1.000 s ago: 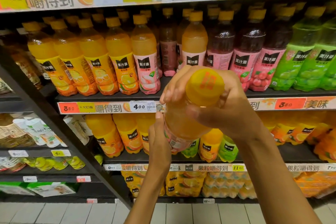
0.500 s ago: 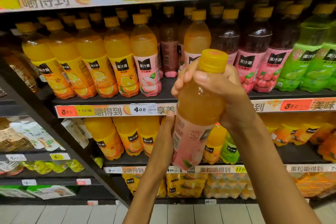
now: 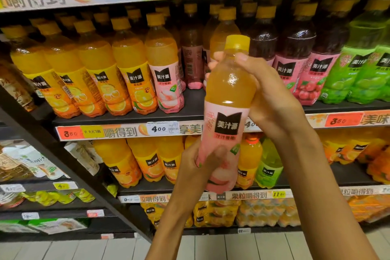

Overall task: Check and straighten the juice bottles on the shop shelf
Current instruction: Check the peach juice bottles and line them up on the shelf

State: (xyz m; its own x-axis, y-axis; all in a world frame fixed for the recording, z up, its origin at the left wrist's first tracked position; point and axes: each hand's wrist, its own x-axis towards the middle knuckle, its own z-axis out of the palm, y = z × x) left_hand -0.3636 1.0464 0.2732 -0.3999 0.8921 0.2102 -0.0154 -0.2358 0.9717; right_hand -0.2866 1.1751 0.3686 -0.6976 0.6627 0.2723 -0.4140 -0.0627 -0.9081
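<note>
Peach juice bottle (image 3: pixel 226 99), pink label, yellow cap: upright, held in front of shelf (image 3: pixel 126 117). Gripped near neck by right hand (image 3: pixel 272 99), at base by left hand (image 3: pixel 196 167). Behind: orange juice bottles (image 3: pixel 95 74) in rows.

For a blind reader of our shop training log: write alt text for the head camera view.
Two hands hold a peach juice bottle upright before a shop shelf: the right hand grips its shoulder below the yellow cap, the left hand grips its pink-labelled base. Behind stand rows of orange bottles, dark red bottles and green bottles.
</note>
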